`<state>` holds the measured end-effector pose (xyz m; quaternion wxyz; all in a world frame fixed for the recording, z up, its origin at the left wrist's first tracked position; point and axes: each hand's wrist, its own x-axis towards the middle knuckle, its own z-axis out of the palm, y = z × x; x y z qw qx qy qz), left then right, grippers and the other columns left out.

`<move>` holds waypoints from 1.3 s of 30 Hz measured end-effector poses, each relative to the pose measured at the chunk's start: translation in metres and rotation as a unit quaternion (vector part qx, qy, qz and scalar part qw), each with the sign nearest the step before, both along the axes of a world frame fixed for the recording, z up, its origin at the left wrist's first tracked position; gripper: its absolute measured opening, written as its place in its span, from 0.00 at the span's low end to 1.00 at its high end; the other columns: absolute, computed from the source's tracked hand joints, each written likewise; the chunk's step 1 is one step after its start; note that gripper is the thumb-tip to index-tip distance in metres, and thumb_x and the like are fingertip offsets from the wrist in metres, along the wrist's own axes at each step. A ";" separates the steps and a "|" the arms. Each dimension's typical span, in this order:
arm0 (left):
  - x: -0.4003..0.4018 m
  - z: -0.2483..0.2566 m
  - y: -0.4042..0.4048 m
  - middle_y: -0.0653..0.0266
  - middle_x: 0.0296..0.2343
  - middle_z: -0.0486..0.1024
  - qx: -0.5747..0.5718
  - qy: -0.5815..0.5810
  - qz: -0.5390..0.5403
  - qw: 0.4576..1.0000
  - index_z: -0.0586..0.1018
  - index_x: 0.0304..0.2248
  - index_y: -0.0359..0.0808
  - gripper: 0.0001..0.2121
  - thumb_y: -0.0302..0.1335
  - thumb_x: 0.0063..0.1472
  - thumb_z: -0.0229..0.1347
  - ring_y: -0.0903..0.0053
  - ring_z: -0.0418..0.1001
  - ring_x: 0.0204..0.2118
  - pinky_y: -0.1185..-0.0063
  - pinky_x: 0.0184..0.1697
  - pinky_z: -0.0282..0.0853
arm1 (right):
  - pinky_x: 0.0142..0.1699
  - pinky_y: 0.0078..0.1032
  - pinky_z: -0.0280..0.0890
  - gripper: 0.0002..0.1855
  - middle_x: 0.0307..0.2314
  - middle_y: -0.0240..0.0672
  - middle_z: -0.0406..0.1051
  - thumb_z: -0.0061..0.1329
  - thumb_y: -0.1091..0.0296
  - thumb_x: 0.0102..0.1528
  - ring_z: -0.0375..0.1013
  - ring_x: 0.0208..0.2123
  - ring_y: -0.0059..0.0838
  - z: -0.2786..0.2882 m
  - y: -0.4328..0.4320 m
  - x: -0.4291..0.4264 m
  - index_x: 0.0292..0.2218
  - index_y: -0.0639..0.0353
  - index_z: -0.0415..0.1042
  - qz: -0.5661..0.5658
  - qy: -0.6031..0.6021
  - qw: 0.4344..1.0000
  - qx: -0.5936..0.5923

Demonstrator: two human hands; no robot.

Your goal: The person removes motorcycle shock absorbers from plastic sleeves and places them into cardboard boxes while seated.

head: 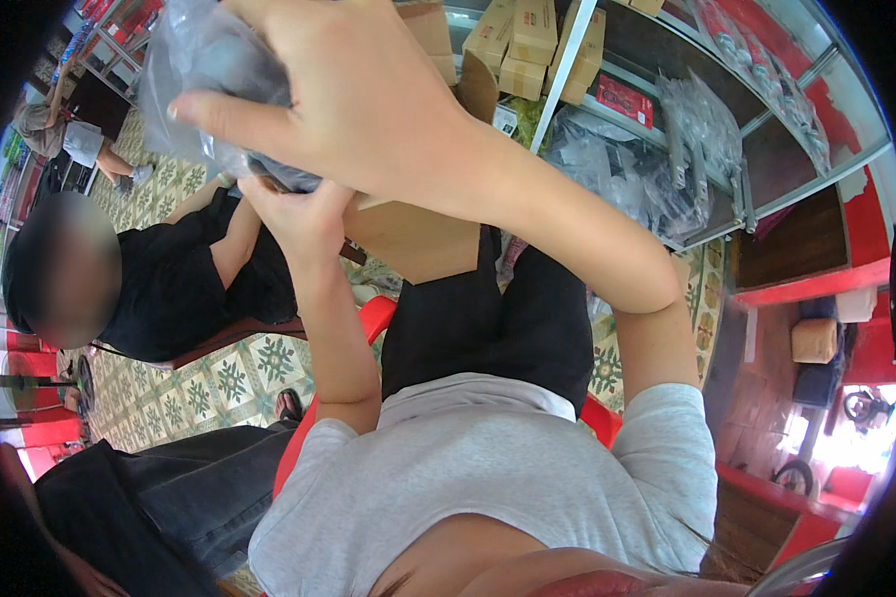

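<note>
A clear plastic bag (187,97) with a dark item inside is held up at the upper left. My right hand (351,89) reaches across from the right and grips the bag, its thumb pressed along the near side. Just below, my left hand (295,213) holds the bag's lower end, where a dark part shows between the two hands. What the item is cannot be told through the plastic. An open cardboard box (425,242) stands just beyond my lap, partly hidden by my right forearm.
Metal shelving (564,74) at the upper right bears cardboard cartons (534,37), a red package (625,101) and plastic-wrapped parts (605,160). A person in black (172,283) sits close on the left. Someone's dark trousers (187,492) are at the lower left. Another person (67,134) is farther back.
</note>
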<state>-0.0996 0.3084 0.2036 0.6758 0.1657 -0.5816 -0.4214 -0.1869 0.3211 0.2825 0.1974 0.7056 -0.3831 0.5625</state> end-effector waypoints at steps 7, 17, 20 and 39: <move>0.007 -0.006 -0.004 0.57 0.42 0.61 0.050 0.005 0.021 0.999 0.56 0.47 0.27 0.37 0.24 0.38 0.64 0.76 0.62 0.43 0.78 0.47 0.58 | 0.54 0.51 0.42 0.14 0.18 0.41 0.67 0.42 0.66 0.50 0.67 0.30 0.40 0.022 0.019 -0.013 0.31 0.71 0.63 0.155 0.019 0.984 0.082; 0.019 -0.015 -0.007 0.59 0.43 0.61 0.003 -0.040 0.042 0.998 0.57 0.48 0.29 0.34 0.22 0.41 0.60 0.75 0.62 0.45 0.78 0.49 0.57 | 0.55 0.53 0.39 0.10 0.17 0.37 0.67 0.43 0.67 0.48 0.69 0.28 0.36 -0.003 0.020 -0.006 0.30 0.66 0.65 0.026 0.114 0.992 -0.037; 0.014 -0.001 0.005 0.58 0.44 0.61 0.033 -0.051 0.092 0.994 0.56 0.49 0.29 0.35 0.23 0.42 0.60 0.75 0.61 0.46 0.77 0.49 0.56 | 0.55 0.54 0.39 0.09 0.17 0.36 0.66 0.44 0.67 0.45 0.69 0.28 0.35 -0.005 0.021 -0.002 0.27 0.64 0.65 0.005 0.115 0.992 -0.044; 0.019 0.007 -0.025 0.57 0.42 0.61 -0.032 -0.067 0.096 0.993 0.60 0.44 0.31 0.23 0.21 0.47 0.52 0.75 0.60 0.46 0.74 0.49 0.57 | 0.52 0.61 0.40 0.04 0.12 0.27 0.64 0.49 0.67 0.32 0.67 0.26 0.30 -0.013 0.006 0.025 0.12 0.56 0.70 -0.095 0.118 0.986 -0.071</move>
